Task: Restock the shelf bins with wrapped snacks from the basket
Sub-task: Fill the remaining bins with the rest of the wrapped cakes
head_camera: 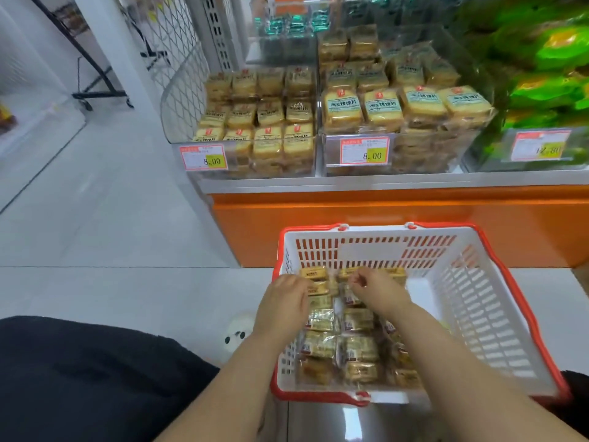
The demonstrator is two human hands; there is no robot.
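Both forearms are stretched forward from six o'clock into the white basket [497,317] with its red rim, set on the floor at about five o'clock. Wrapped snacks [357,349] are packed along its left side. At the far end of that stack, the left hand [283,306] is curled down onto a packet, and the right hand [374,287] is seen pinching a wrapper edge between thumb and fingers. Up at twelve o'clock, two clear shelf bins [255,122] are filled with rows of matching snack packs above an orange shelf base [398,218]. Green bags [541,59] are piled at two o'clock.
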